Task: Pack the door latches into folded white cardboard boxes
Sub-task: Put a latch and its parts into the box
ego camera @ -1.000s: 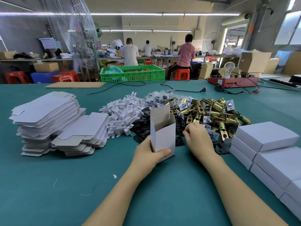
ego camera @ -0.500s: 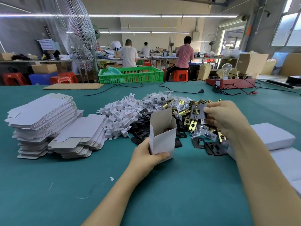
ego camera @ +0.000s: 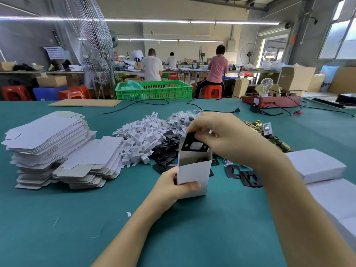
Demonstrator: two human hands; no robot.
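Observation:
An open white cardboard box (ego camera: 193, 175) stands upright on the green table, and my left hand (ego camera: 173, 186) grips its lower left side. Just above the box's mouth my right hand (ego camera: 221, 135) pinches a black plate (ego camera: 194, 144), whose lower edge dips into the opening. Something brass-coloured shows inside the box. The pile of brass door latches (ego camera: 265, 133) lies behind my right hand, mostly hidden by it. More black plates (ego camera: 165, 155) lie behind the box and to its right.
Flat white box blanks (ego camera: 48, 143) are stacked at the left. White cardboard inserts (ego camera: 140, 135) and bagged screws (ego camera: 179, 120) are heaped in the middle. Closed white boxes (ego camera: 314, 166) are stacked at the right. A green crate (ego camera: 154, 90), cables and a red tester (ego camera: 269, 101) lie at the far edge.
My right hand has picked a black plate off the table and carried it left, over the box mouth. My left hand keeps holding the box in place.

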